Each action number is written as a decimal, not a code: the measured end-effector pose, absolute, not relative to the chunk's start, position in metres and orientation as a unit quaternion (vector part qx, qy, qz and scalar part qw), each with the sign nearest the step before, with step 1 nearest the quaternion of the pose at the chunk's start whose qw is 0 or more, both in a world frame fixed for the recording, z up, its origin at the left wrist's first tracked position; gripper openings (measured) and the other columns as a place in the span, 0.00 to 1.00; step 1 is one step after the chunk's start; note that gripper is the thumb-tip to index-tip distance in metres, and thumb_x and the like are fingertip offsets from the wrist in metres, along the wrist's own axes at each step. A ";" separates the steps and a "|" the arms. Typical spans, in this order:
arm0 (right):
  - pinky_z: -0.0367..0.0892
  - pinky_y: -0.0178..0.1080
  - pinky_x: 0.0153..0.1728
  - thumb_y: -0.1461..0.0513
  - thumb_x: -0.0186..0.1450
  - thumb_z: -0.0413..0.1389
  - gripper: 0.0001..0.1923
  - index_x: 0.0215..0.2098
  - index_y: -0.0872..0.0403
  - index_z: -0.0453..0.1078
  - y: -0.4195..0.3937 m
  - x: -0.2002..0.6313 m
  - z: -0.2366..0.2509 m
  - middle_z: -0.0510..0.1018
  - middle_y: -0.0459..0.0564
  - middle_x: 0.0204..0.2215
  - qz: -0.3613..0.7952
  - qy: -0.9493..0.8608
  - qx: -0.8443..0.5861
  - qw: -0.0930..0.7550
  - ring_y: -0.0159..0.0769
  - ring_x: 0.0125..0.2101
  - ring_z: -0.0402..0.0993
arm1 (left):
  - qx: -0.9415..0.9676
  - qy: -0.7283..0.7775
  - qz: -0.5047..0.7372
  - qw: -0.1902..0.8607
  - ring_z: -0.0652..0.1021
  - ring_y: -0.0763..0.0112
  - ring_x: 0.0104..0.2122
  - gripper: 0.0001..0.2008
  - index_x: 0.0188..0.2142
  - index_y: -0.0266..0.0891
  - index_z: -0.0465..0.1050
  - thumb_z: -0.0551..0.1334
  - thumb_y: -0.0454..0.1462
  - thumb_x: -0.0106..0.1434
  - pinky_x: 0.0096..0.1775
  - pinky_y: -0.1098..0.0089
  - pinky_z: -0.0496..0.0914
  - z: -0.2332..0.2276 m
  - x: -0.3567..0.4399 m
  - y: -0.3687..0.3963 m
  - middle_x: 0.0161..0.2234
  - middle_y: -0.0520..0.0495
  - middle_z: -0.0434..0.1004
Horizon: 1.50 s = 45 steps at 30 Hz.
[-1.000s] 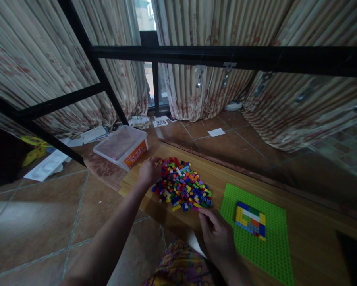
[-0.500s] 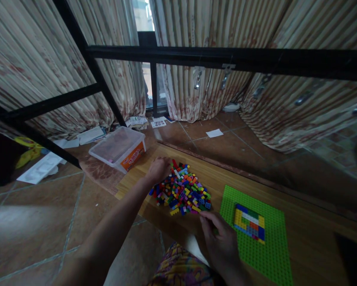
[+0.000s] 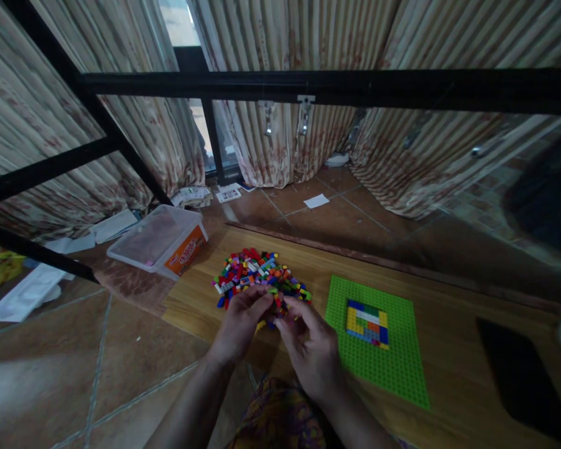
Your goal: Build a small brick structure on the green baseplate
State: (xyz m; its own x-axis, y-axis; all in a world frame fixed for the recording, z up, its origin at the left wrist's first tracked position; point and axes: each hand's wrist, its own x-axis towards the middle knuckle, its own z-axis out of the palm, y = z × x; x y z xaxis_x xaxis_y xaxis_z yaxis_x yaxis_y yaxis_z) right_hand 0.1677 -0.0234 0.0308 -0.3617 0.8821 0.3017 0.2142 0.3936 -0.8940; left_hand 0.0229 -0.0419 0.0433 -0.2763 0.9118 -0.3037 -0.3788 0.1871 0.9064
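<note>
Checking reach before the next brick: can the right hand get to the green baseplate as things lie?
Probably yes: the right hand sits just beside the green baseplate, with only bare wooden board between them.

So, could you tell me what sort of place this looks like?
Probably a room in a home: curtains over a window, a tiled floor strewn with papers, and toy bricks on a low wooden board.

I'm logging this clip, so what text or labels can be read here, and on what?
No text is legible.
Orange label on the clear plastic box: red lettering, too blurred to read.
Paper with a QR-like code on the floor: too small to read.
</note>
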 end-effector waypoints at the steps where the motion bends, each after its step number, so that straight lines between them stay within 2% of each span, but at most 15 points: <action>1: 0.71 0.35 0.38 0.61 0.66 0.54 0.14 0.50 0.52 0.70 -0.024 0.167 0.034 0.78 0.50 0.37 0.396 -0.730 -0.368 0.419 0.34 0.35 0.76 | 0.233 0.534 0.587 0.562 0.74 0.75 0.26 0.13 0.35 0.35 0.74 0.69 0.41 0.53 0.32 0.74 0.69 0.044 0.031 -0.046 0.28 0.50 0.76; 3: 0.71 0.35 0.38 0.62 0.67 0.52 0.11 0.47 0.51 0.72 -0.025 0.168 0.037 0.78 0.50 0.37 0.407 -0.730 -0.356 0.418 0.34 0.36 0.75 | 0.212 0.523 0.582 0.585 0.74 0.75 0.26 0.12 0.32 0.35 0.74 0.70 0.41 0.52 0.31 0.74 0.69 0.046 0.042 -0.053 0.27 0.50 0.75; 6: 0.69 0.33 0.33 0.59 0.67 0.52 0.09 0.41 0.51 0.73 -0.028 0.173 0.033 0.77 0.47 0.30 0.491 -0.671 -0.376 0.409 0.32 0.30 0.74 | 0.171 0.505 0.574 0.621 0.73 0.77 0.24 0.13 0.32 0.34 0.74 0.71 0.40 0.51 0.27 0.76 0.67 0.047 0.046 -0.059 0.25 0.51 0.74; 9: 0.66 0.32 0.27 0.55 0.67 0.53 0.11 0.40 0.52 0.73 -0.030 0.178 0.025 0.74 0.44 0.24 0.590 -0.577 -0.400 0.399 0.29 0.24 0.70 | 0.137 0.490 0.577 0.638 0.72 0.78 0.22 0.16 0.36 0.34 0.75 0.73 0.38 0.48 0.24 0.77 0.65 0.046 0.045 -0.062 0.25 0.51 0.74; 12: 0.65 0.32 0.25 0.52 0.65 0.53 0.15 0.40 0.54 0.73 -0.030 0.180 0.018 0.72 0.43 0.21 0.631 -0.529 -0.405 0.398 0.29 0.22 0.67 | 0.123 0.491 0.581 0.637 0.72 0.79 0.22 0.18 0.36 0.32 0.75 0.74 0.37 0.46 0.23 0.77 0.65 0.043 0.046 -0.064 0.26 0.51 0.74; 18: 0.64 0.33 0.23 0.48 0.62 0.56 0.18 0.36 0.55 0.74 -0.034 0.171 0.003 0.73 0.44 0.22 0.633 -0.462 -0.457 0.420 0.30 0.21 0.67 | 0.095 0.489 0.581 0.643 0.73 0.78 0.22 0.13 0.32 0.33 0.74 0.71 0.39 0.51 0.24 0.79 0.66 0.030 0.059 -0.071 0.23 0.51 0.73; 22: 0.61 0.32 0.20 0.46 0.60 0.58 0.20 0.33 0.54 0.74 -0.036 0.166 -0.013 0.70 0.42 0.18 0.656 -0.379 -0.473 0.451 0.28 0.18 0.64 | 0.045 0.488 0.582 0.649 0.73 0.79 0.22 0.11 0.32 0.33 0.73 0.69 0.39 0.55 0.23 0.82 0.66 0.021 0.065 -0.075 0.22 0.50 0.73; 29: 0.61 0.32 0.22 0.48 0.57 0.62 0.17 0.32 0.54 0.74 -0.032 0.169 -0.027 0.73 0.43 0.21 0.734 -0.279 -0.421 0.454 0.27 0.19 0.65 | 0.037 0.471 0.568 0.674 0.74 0.77 0.23 0.08 0.35 0.35 0.71 0.65 0.35 0.56 0.24 0.80 0.68 0.012 0.060 -0.076 0.24 0.49 0.73; 32: 0.61 0.32 0.22 0.49 0.56 0.63 0.16 0.33 0.53 0.74 -0.031 0.171 -0.026 0.71 0.42 0.21 0.737 -0.277 -0.417 0.453 0.26 0.19 0.64 | 0.085 0.455 0.559 0.688 0.73 0.74 0.23 0.08 0.35 0.36 0.70 0.62 0.36 0.54 0.22 0.78 0.65 0.009 0.058 -0.076 0.26 0.49 0.72; 34: 0.59 0.32 0.20 0.49 0.57 0.62 0.17 0.33 0.54 0.74 -0.031 0.172 -0.023 0.70 0.41 0.19 0.728 -0.307 -0.425 0.441 0.27 0.19 0.64 | 0.116 0.466 0.544 0.688 0.71 0.75 0.22 0.09 0.33 0.36 0.70 0.60 0.40 0.57 0.19 0.78 0.61 0.009 0.059 -0.076 0.27 0.49 0.72; 36: 0.57 0.32 0.19 0.48 0.58 0.60 0.18 0.32 0.54 0.74 -0.033 0.173 -0.020 0.68 0.41 0.18 0.719 -0.349 -0.431 0.418 0.28 0.18 0.63 | 0.156 0.503 0.517 0.675 0.67 0.77 0.20 0.14 0.31 0.35 0.70 0.59 0.46 0.60 0.18 0.78 0.56 0.010 0.062 -0.075 0.26 0.49 0.70; 38: 0.56 0.32 0.18 0.47 0.58 0.59 0.19 0.29 0.55 0.74 -0.034 0.174 -0.016 0.66 0.41 0.16 0.700 -0.392 -0.442 0.401 0.28 0.18 0.62 | 0.198 0.539 0.491 0.655 0.62 0.81 0.18 0.18 0.28 0.34 0.70 0.61 0.49 0.59 0.18 0.77 0.52 0.013 0.065 -0.075 0.23 0.52 0.67; 41: 0.54 0.32 0.18 0.47 0.58 0.59 0.19 0.27 0.55 0.74 -0.036 0.174 -0.013 0.63 0.40 0.14 0.671 -0.433 -0.460 0.388 0.27 0.18 0.59 | 0.227 0.550 0.478 0.646 0.56 0.82 0.17 0.19 0.27 0.34 0.70 0.65 0.50 0.55 0.19 0.78 0.49 0.017 0.069 -0.075 0.18 0.57 0.59; 45: 0.51 0.31 0.17 0.46 0.58 0.59 0.20 0.25 0.55 0.71 -0.040 0.171 -0.014 0.61 0.39 0.14 0.663 -0.414 -0.477 0.402 0.26 0.17 0.55 | 0.233 0.545 0.487 0.642 0.55 0.82 0.18 0.20 0.25 0.34 0.69 0.66 0.50 0.55 0.20 0.77 0.49 0.015 0.074 -0.077 0.18 0.57 0.57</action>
State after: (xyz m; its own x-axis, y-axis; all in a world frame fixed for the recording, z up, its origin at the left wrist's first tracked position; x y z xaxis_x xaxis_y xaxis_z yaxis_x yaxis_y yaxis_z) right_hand 0.1713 -0.0400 -0.0136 -0.2212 0.9281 -0.2995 -0.1376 -0.3338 -0.9326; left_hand 0.0737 -0.0772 0.0149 -0.0682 0.8786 -0.4727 -0.3700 0.4178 0.8298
